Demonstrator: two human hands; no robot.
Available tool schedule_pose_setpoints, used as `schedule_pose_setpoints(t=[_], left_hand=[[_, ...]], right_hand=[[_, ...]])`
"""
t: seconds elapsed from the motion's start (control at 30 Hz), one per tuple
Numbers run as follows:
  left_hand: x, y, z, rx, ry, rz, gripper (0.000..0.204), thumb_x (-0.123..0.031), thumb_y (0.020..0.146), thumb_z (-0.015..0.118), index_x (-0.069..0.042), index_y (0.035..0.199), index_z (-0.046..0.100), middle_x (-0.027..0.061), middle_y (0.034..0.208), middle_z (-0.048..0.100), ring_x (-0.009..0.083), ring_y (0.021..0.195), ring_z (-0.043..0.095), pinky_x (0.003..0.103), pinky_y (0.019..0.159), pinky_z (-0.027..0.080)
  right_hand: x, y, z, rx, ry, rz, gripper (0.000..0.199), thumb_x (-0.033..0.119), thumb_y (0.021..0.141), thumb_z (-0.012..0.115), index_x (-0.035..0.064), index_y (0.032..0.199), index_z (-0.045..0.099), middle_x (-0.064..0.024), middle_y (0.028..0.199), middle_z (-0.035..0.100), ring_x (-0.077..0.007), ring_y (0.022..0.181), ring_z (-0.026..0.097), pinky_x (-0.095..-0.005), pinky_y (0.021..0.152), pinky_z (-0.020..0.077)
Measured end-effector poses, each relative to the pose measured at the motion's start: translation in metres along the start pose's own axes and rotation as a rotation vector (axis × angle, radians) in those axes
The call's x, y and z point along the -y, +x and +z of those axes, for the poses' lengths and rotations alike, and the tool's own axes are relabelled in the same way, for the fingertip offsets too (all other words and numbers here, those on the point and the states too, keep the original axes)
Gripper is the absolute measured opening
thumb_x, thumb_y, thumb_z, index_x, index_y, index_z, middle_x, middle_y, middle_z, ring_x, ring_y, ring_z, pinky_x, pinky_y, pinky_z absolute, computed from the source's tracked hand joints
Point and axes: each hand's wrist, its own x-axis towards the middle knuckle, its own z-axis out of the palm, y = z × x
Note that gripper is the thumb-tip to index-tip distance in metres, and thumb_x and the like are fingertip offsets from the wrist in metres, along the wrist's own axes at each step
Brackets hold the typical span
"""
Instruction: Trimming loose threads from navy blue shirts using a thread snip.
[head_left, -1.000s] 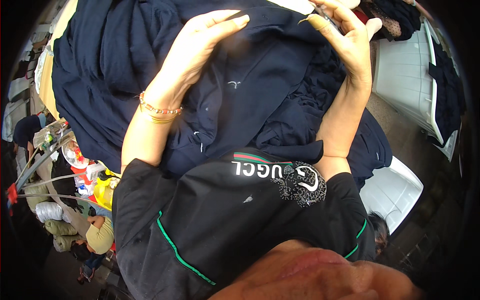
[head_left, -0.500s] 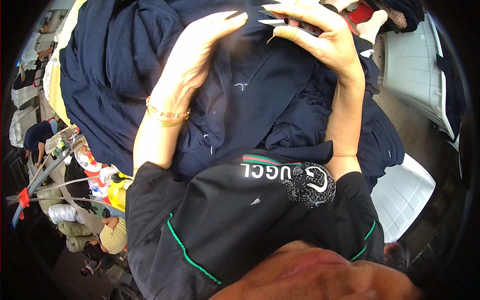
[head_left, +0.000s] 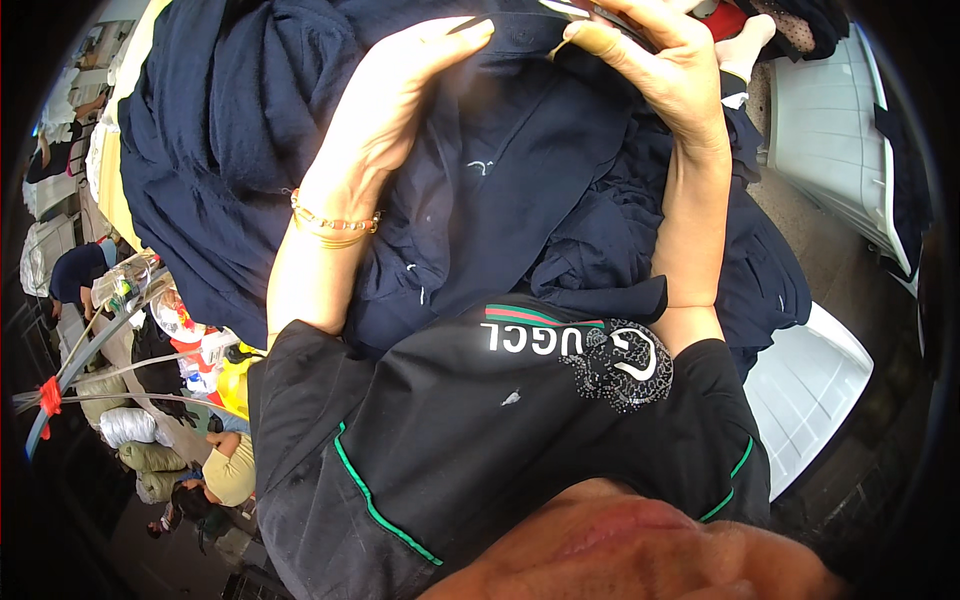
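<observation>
Left hand: the left hand (head_left: 400,110) is laid flat on the navy garment (head_left: 520,190), fingers stretched out and held together, nothing gripped.
Left wrist: a gold bracelet (head_left: 335,222) is worn just below the hand.
Right hand: the right hand (head_left: 660,70) is curled at the top edge of the view, thumb and fingers pinched on a fold of the same garment (a slim pale object is glimpsed at the fingertips, but what it is cannot be told).
Garment: the navy cloth is spread in a heap under both hands, reaching from the upper left down to the person's chest; a small pale mark is seen between the two forearms.
Clothing: a black shirt with green piping (head_left: 480,440) is worn by the person.
Right side: white plastic crates (head_left: 830,130) are stood beside the heap.
Lower left: bundled sacks (head_left: 130,425) and another person in yellow (head_left: 232,470) are seen well apart.
</observation>
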Motion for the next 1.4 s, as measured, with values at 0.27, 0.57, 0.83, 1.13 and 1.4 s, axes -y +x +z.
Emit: schedule_pose_setpoints(t=[0.27,0.57,0.83,1.13,1.4], left_hand=[[-0.01,-0.01,0.006,0.094,0.386,0.071,0.029,-0.004,0.1,0.063,0.005,0.127,0.066,0.0055,0.119,0.071,0.0107,0.113,0.064,0.024,0.104,0.047],[-0.033,-0.025,-0.027,0.074,0.418,0.053,0.028,-0.005,0.1,0.063,0.005,0.126,0.066,0.005,0.112,0.072,0.011,0.106,0.065,0.024,0.099,0.048],[-0.025,-0.019,-0.034,0.016,0.266,0.015,0.03,-0.005,0.099,0.063,0.005,0.126,0.068,0.0079,0.119,0.072,0.014,0.112,0.065,0.027,0.106,0.045],[-0.025,-0.012,-0.038,0.032,0.225,0.022,0.027,-0.005,0.098,0.064,0.005,0.123,0.069,0.0077,0.115,0.073,0.0139,0.109,0.066,0.026,0.104,0.045],[-0.034,-0.011,-0.026,0.063,0.268,-0.048,0.027,-0.007,0.097,0.066,0.004,0.122,0.07,0.0068,0.115,0.073,0.0126,0.107,0.066,0.025,0.102,0.046]], right_hand=[[0.002,-0.002,-0.002,-0.04,-0.004,0.298,0.012,0.007,0.087,0.082,-0.001,0.087,0.073,0.0035,0.071,0.061,-0.0044,0.064,0.049,-0.0237,0.057,0.0366],[-0.003,0.011,-0.003,-0.214,-0.606,0.08,0.023,0.014,0.094,0.074,-0.0008,0.112,0.07,0.0025,0.083,0.065,-0.0078,0.077,0.056,-0.0195,0.074,0.0442],[0.003,0.003,0.021,-0.076,0.088,0.198,0.042,0.001,0.09,0.076,-0.0046,0.13,0.065,-0.0154,0.12,0.072,-0.0187,0.108,0.07,-0.0284,0.092,0.0563],[0.009,0.01,0.03,0.096,-0.338,-0.174,0.044,0.009,0.079,0.086,0.0029,0.121,0.075,0.0004,0.076,0.056,-0.012,0.064,0.05,-0.0269,0.06,0.0425],[0.006,0.011,0.031,0.055,-0.318,-0.285,0.036,0.008,0.083,0.082,0.0053,0.118,0.076,-0.0056,0.077,0.063,-0.0188,0.066,0.059,-0.0316,0.063,0.0481]])
